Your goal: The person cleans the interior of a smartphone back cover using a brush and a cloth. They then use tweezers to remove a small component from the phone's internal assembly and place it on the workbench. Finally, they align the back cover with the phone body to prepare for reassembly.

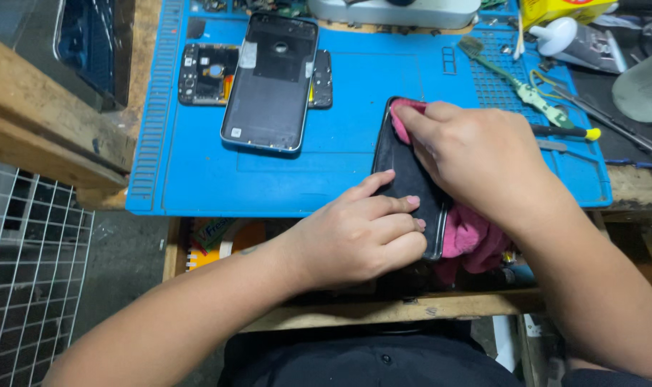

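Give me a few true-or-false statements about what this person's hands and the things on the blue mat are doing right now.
1. The right hand presses a pink cloth against a dark phone screen panel. True.
2. The left hand is lifted clear of the panel. False: its fingers rest on the panel's near edge, steadying it.
3. A phone back housing lies on the blue mat, overlapping an opened phone body behind it. True.
4. The green-handled brush is held in the right hand. False: it lies on the mat's far right, untouched.
5. The cloth is blue. False: it is pink.
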